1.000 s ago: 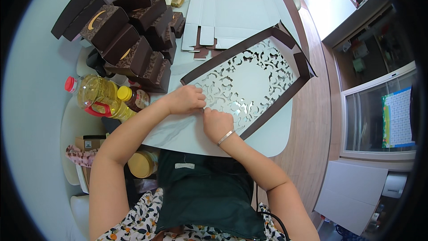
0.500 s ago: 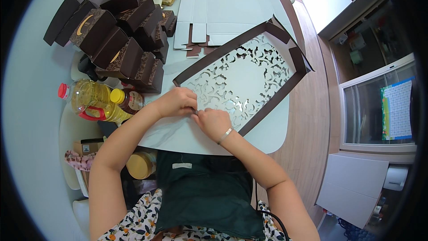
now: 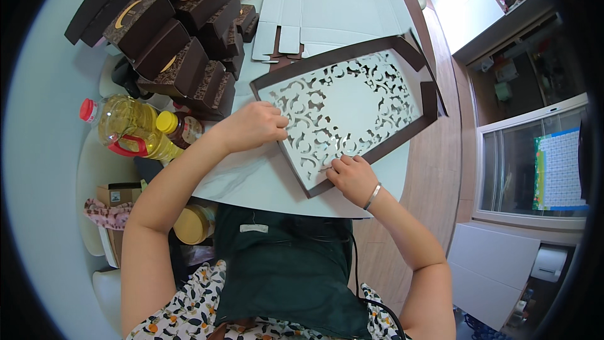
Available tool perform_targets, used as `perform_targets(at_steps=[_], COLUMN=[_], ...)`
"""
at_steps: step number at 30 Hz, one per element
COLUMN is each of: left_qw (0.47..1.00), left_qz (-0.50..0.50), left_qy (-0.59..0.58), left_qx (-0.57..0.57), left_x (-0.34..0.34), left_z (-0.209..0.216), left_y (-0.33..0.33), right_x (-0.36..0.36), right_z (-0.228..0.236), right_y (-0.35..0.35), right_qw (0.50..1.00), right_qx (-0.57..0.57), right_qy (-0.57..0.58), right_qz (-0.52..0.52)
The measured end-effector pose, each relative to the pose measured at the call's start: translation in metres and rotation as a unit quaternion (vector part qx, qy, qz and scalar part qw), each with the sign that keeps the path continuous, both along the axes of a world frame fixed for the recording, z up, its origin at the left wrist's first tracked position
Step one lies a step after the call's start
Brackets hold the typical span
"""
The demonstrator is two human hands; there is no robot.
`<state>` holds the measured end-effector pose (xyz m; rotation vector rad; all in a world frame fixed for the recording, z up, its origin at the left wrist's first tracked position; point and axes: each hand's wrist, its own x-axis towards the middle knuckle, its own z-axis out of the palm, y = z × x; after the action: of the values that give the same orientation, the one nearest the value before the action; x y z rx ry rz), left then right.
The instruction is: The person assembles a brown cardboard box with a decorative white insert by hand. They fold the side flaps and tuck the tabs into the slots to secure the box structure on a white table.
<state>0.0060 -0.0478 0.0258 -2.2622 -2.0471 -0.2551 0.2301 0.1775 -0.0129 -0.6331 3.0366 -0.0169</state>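
"what is different now, from where you sit?"

"half a second ago, my left hand (image 3: 257, 127) and right hand (image 3: 354, 179) were close together at the near-left edge of the shallow cut-out box (image 3: 355, 106). now they are apart, and the wall there is in plain view, standing up."

"where is this box?"

"on the tabletop (image 3: 234, 184), before me; flat card sheets (image 3: 352, 12) lie beyond it."

"and the hands?"

"the left seems closed on the near-left wall. the right has bent fingers near the closest corner; whether it grips, i cannot tell."

"what does this mean for the work?"

"i judge that this side is shaped, while the far-right end looks unfinished."
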Motion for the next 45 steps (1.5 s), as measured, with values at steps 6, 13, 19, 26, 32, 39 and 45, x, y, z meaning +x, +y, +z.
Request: perform_targets(at_steps=[6,13,19,26,32,39,45], left_qw=[0.996,0.996,0.993,0.984,0.986,0.984,0.971], left_qz=[0.001,-0.003,-0.005,0.038,0.033,0.043,0.07], left_qy=[0.079,0.055,0.009,-0.058,-0.023,0.039,0.151], left_qx=[-0.05,-0.066,-0.119,-0.164,-0.162,-0.168,-0.173], left_x=[0.013,0.014,0.01,0.008,0.014,0.017,0.003], left_z=[0.006,-0.022,-0.034,-0.035,-0.034,-0.029,-0.012], left_y=[0.003,-0.009,-0.007,0.001,0.002,0.01,0.014], right_x=[-0.028,-0.038,-0.036,-0.032,-0.014,-0.013,-0.022], right_z=[-0.009,-0.004,0.006,-0.001,0.005,0.002,-0.005], right_y=[-0.034,-0.041,-0.047,-0.05,-0.017,-0.012,-0.008], right_qw=[1.0,0.997,0.991,0.992,0.995,0.994,0.991], right_qx=[-0.023,-0.05,-0.047,-0.075,-0.037,-0.043,-0.107], right_qy=[-0.006,-0.062,-0.124,-0.083,-0.028,-0.09,-0.02], right_qz=[0.007,-0.007,-0.027,-0.055,-0.09,-0.037,-0.082])
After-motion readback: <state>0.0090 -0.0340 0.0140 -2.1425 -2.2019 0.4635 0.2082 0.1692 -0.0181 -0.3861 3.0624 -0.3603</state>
